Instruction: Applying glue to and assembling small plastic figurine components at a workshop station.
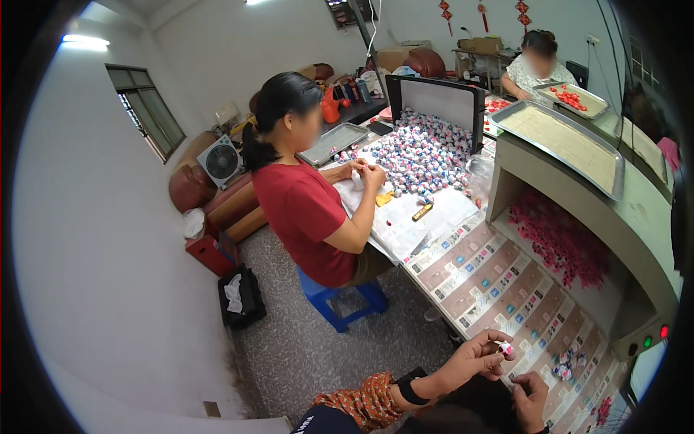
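Observation:
In my left hand [473,359], thumb and fingers pinch a small white-and-pink painted piece [506,349] over the table's near edge. Close by on the right, my right hand [531,400] has its fingers curled together; whatever they may hold is too small to make out. Just beyond it lies a little heap of white, blue and pink pieces [569,364]. Some small dark pink pieces [604,410] lie farther right, near the picture's rim.
A patterned sheet covers the table [499,278]. To my right stands a curved-top housing [578,181] with pink pieces [557,239] inside and a metal tray [560,145] on top. A co-worker in red [307,210] sits on a blue stool [340,296] beside a large pile of painted pieces [426,155].

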Action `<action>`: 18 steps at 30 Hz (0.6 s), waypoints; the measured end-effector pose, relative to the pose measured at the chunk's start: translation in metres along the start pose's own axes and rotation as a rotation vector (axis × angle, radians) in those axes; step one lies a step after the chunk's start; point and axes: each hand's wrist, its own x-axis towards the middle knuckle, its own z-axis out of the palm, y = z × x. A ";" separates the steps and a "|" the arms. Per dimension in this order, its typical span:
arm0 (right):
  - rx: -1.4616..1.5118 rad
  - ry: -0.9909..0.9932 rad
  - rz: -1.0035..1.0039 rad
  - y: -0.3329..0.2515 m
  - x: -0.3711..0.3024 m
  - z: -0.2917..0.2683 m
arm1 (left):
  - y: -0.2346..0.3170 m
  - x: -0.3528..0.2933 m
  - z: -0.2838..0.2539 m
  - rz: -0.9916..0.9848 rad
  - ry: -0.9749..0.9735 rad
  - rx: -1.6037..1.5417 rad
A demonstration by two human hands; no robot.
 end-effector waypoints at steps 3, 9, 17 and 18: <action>0.338 0.009 0.332 -0.012 -0.028 -0.002 | -0.028 -0.024 0.025 -0.027 -0.034 -0.002; 0.478 -0.073 0.293 -0.010 -0.029 -0.021 | -0.067 -0.024 0.053 0.047 0.060 0.150; 0.648 -0.151 0.205 0.038 -0.143 -0.077 | -0.178 -0.051 0.121 0.027 0.011 0.282; 0.661 -0.122 0.130 0.042 -0.159 -0.082 | -0.192 -0.057 0.132 0.041 -0.004 0.302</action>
